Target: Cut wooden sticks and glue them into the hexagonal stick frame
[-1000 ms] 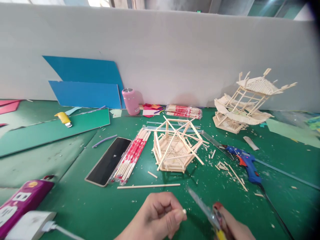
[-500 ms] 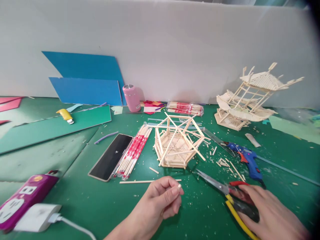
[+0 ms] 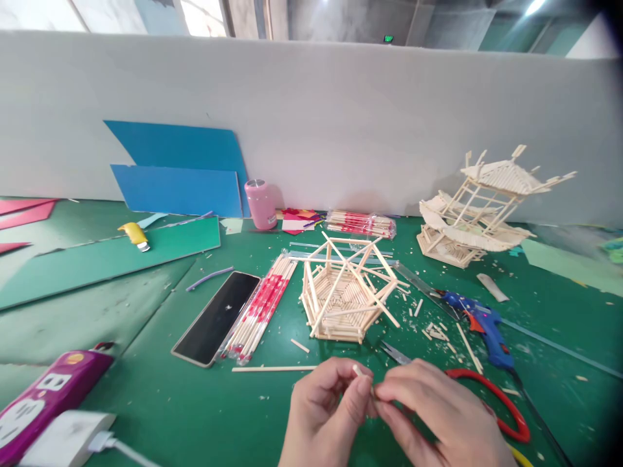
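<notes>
My left hand (image 3: 331, 408) is closed, with thumb and forefinger pinching a short piece of wooden stick (image 3: 357, 371) whose pale end sticks up. Against it, my right hand (image 3: 433, 408) is closed too, its fingertips meeting the piece at the lower side; that part is mostly hidden. Under and beyond my right hand are scissors (image 3: 513, 405) with red and yellow handles; only blade tip and handle parts show. Just ahead stands a six-sided frame of glued wooden sticks (image 3: 335, 327). A long loose stick (image 3: 272, 369) lies left of my hands.
A blue glue gun (image 3: 481, 318) and stick scraps (image 3: 435, 332) lie to the right. At back right stands a tiered stick model (image 3: 487, 224). Left are bundled sticks (image 3: 265, 301), a phone (image 3: 219, 318) and a purple power strip (image 3: 58, 395). A pink bottle (image 3: 261, 204) stands behind.
My right hand has left the scissors handles and moved left to meet my left hand at the stick piece. The view has tilted up slightly.
</notes>
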`<state>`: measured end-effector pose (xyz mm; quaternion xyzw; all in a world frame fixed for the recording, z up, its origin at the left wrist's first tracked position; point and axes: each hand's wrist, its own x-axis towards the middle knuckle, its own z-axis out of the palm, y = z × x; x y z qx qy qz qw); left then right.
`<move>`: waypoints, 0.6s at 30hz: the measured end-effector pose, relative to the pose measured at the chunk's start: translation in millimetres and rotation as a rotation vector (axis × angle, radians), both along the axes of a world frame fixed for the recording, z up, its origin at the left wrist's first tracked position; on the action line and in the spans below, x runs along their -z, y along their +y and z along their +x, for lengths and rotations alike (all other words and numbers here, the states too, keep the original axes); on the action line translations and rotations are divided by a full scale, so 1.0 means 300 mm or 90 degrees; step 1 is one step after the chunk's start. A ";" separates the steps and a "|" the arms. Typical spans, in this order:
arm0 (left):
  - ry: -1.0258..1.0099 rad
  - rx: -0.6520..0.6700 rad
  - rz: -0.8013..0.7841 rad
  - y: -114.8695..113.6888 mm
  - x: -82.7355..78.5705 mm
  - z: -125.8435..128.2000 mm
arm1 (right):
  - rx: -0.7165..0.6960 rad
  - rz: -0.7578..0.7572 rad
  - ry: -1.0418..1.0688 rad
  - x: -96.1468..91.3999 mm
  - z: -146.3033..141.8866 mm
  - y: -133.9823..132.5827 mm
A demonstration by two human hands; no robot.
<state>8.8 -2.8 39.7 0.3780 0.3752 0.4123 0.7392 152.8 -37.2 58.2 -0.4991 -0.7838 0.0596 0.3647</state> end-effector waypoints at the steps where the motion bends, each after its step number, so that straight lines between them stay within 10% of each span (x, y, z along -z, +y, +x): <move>1: -0.001 -0.024 0.008 0.000 -0.003 -0.001 | -0.004 0.010 0.003 -0.007 0.000 0.014; 11: -0.056 -0.152 0.086 0.028 -0.015 -0.007 | -0.075 -0.043 0.024 -0.072 -0.009 0.124; 18: 0.128 -0.129 0.201 -0.010 -0.017 -0.060 | -0.052 -0.053 -0.107 -0.093 0.050 0.214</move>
